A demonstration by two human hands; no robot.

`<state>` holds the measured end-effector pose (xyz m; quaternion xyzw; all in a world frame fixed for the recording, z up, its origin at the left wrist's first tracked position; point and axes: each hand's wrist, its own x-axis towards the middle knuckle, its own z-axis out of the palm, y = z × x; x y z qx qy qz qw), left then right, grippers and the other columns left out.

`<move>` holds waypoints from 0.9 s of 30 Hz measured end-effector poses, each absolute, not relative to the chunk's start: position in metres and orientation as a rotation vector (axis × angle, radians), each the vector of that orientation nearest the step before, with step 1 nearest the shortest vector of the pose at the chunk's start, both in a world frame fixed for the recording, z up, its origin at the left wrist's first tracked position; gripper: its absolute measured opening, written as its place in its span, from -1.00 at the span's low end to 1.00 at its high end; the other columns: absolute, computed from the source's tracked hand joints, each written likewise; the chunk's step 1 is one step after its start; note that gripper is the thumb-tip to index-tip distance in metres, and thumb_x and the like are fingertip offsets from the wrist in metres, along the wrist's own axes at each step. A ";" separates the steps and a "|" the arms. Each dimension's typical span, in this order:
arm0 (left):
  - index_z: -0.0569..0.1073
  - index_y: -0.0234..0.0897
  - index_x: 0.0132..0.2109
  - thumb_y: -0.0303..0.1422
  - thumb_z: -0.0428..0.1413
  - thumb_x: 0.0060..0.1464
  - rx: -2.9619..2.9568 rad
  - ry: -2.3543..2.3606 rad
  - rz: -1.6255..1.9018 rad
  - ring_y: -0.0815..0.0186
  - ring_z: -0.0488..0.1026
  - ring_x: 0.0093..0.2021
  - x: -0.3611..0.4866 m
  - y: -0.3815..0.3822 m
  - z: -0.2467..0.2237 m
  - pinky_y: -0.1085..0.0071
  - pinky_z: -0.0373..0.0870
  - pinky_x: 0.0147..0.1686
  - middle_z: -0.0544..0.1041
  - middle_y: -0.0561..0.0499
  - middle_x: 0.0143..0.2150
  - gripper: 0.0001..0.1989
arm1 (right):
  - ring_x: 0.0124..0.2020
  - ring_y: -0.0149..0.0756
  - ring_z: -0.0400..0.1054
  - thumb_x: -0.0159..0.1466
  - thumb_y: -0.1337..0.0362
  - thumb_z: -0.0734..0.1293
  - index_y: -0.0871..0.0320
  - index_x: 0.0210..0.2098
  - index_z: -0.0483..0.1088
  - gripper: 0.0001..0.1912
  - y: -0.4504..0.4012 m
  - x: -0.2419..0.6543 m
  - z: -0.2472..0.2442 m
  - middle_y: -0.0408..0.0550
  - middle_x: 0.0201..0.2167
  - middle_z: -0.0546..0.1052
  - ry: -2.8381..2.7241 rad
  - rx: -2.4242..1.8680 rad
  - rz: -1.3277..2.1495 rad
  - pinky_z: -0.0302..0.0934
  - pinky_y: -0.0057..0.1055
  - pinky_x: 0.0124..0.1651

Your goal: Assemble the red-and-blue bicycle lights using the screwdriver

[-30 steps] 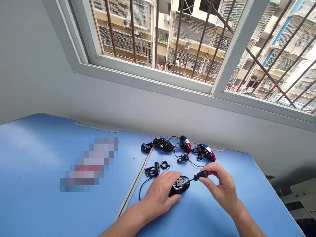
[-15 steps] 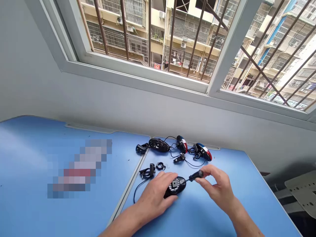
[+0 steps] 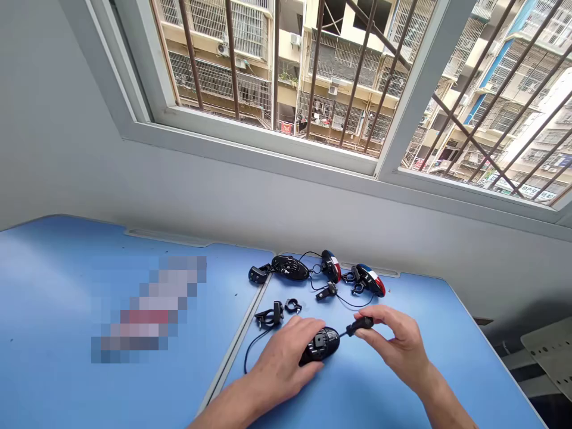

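My left hand [image 3: 286,360] is closed around a black oval bicycle horn [image 3: 329,343], which lies on the blue table with its slotted back up. In my right hand [image 3: 395,339], a small black-handled screwdriver [image 3: 360,325] is pinched between thumb and fingertips. Its shaft points left and its tip meets the horn's right end; the exact contact point is too small to see. Just beyond my left hand lie a black clamp switch [image 3: 270,316] with a cable and a loose black ring clamp [image 3: 292,305].
Toward the wall sit another black horn [image 3: 290,268] and two with red, white and blue faces, a middle one [image 3: 330,266] and a right one [image 3: 370,280]. A small switch [image 3: 327,291] trails a cable. A blurred-out object [image 3: 152,310] lies left of the table seam.
The whole view has shifted slightly, so everything appears a little lower. The screwdriver handle is turned to a flatter angle in my right fingers. My left hand keeps its hold on the horn.
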<state>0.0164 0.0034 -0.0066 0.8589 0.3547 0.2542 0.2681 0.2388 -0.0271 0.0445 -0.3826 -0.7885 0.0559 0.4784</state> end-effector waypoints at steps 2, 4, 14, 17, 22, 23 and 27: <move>0.36 -0.21 0.03 -0.52 0.14 -0.10 2.310 0.974 0.685 0.11 0.38 -0.14 0.016 0.004 -0.007 0.18 0.35 -0.12 0.53 -0.02 -0.05 -0.52 | -0.53 -0.35 0.42 0.22 0.29 0.38 0.10 -0.27 0.39 -0.91 -0.027 0.233 0.042 -0.12 -0.49 0.55 -1.856 -0.968 -0.012 0.39 -0.43 -0.47; 0.36 -0.21 0.04 -0.51 0.15 -0.10 2.300 0.983 0.683 0.10 0.38 -0.12 0.016 0.004 -0.008 0.16 0.35 -0.09 0.52 -0.03 -0.03 -0.51 | -0.49 -0.32 0.45 0.24 0.29 0.35 0.11 -0.26 0.38 -0.92 -0.028 0.230 0.040 -0.07 -0.45 0.56 -1.831 -0.981 -0.033 0.39 -0.42 -0.46; 0.37 -0.22 0.02 -0.53 0.15 -0.10 2.306 0.966 0.649 0.10 0.41 -0.12 0.016 0.002 0.000 0.14 0.33 -0.04 0.53 -0.03 -0.04 -0.53 | 0.08 -0.23 0.36 0.38 0.40 0.12 0.00 0.27 0.09 -0.51 -0.037 0.257 0.054 0.07 0.13 0.40 -2.130 -0.974 0.729 0.44 -0.27 -0.03; 0.38 -0.21 0.00 -0.55 0.15 -0.10 2.305 0.969 0.651 0.10 0.41 -0.13 0.017 0.001 0.001 0.14 0.34 -0.04 0.54 -0.02 -0.07 -0.55 | -0.04 -0.27 0.44 0.38 0.37 0.14 0.00 0.24 0.14 -0.55 -0.035 0.257 0.055 0.04 0.02 0.48 -2.078 -0.967 0.752 0.47 -0.31 -0.11; 0.37 -0.19 0.01 -0.53 0.14 -0.09 2.307 0.956 0.689 0.12 0.40 -0.13 0.016 0.002 -0.003 0.13 0.33 -0.03 0.53 -0.01 -0.06 -0.54 | -0.38 -0.33 0.51 0.30 0.26 0.30 0.09 -0.16 0.42 -0.87 -0.027 0.245 0.043 -0.06 -0.34 0.59 -1.944 -1.014 0.365 0.48 -0.44 -0.34; 0.37 -0.19 0.01 -0.52 0.15 -0.09 2.307 0.955 0.695 0.12 0.40 -0.13 0.016 0.002 -0.004 0.14 0.33 -0.04 0.53 -0.01 -0.06 -0.54 | -0.43 -0.34 0.51 0.28 0.25 0.33 0.10 -0.18 0.42 -0.88 -0.026 0.242 0.039 -0.07 -0.37 0.59 -1.931 -1.002 0.287 0.47 -0.45 -0.37; 0.37 -0.20 0.02 -0.50 0.15 -0.09 2.311 0.956 0.691 0.12 0.39 -0.15 0.016 0.003 -0.005 0.17 0.35 -0.08 0.53 -0.02 -0.06 -0.54 | -0.44 -0.34 0.52 0.28 0.30 0.33 0.07 0.01 0.35 -0.70 -0.024 0.238 0.031 -0.06 -0.35 0.60 -1.898 -0.899 0.148 0.48 -0.46 -0.38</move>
